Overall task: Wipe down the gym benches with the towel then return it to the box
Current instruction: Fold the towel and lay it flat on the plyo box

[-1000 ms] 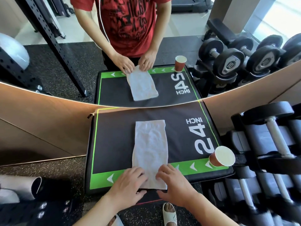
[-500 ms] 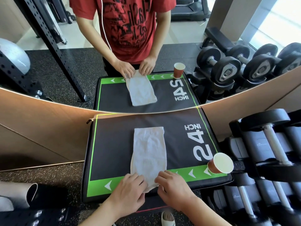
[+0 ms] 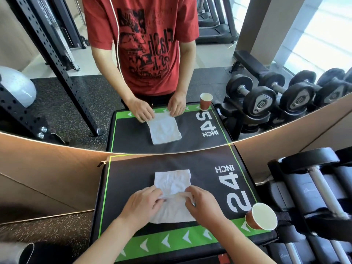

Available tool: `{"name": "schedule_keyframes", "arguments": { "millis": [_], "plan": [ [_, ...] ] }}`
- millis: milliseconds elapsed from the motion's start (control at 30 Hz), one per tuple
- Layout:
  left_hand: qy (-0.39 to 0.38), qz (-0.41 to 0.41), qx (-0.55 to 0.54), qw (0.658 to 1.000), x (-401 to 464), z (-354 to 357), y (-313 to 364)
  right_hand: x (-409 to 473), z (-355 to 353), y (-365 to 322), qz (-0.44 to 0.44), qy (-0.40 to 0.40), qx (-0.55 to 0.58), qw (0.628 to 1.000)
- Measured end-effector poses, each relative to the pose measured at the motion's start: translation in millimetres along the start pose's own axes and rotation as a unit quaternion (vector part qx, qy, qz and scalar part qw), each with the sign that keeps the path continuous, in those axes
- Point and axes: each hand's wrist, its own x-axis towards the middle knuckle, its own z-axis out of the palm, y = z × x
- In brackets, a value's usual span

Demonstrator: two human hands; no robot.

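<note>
A white towel lies on the black and green box top marked "24 INCH", folded over on itself across its middle. My left hand pinches the folded edge on the left. My right hand pinches the same edge on the right. Both hands rest on the towel's near half. A wall mirror behind the box repeats the towel and the hands.
A brown paper cup stands on the box's near right corner. A rack of dumbbells runs along the right. A wooden ledge lies to the left, and a black steel rack post shows in the mirror.
Both hands have lifted the towel's near end and carried it away from me, folding the long towel roughly in half. The view has tilted upward a little.
</note>
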Motion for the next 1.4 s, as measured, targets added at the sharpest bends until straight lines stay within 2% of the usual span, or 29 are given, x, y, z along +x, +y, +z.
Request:
{"name": "schedule_keyframes", "arguments": {
  "millis": [433, 733, 800, 900, 1000, 1067, 1400],
  "plan": [
    [-0.053, -0.092, 0.002, 0.994, 87, 19, -29, 84, 16, 20, 0.152, 0.032, 0.062, 0.986],
    [-0.03, -0.173, 0.021, 0.984, 98, 36, -33, 92, 25, 26, 0.22, 0.064, 0.069, 0.971],
    [0.011, -0.176, 0.032, 0.984, 94, 36, -28, 88, 25, 24, 0.196, 0.077, 0.032, 0.977],
    [0.059, -0.104, 0.059, 0.991, 81, 35, -14, 79, 26, 17, 0.099, 0.09, -0.031, 0.99],
    [0.039, 0.003, 0.085, 0.996, 62, 43, -2, 68, 35, 10, 0.007, 0.063, -0.06, 0.996],
    [0.008, 0.031, 0.11, 0.993, 49, 49, -4, 63, 41, 8, -0.01, 0.035, -0.078, 0.996],
    [-0.063, -0.026, 0.112, 0.991, 23, 50, -1, 49, 41, 11, -0.01, 0.011, -0.145, 0.989]
  ]
}}
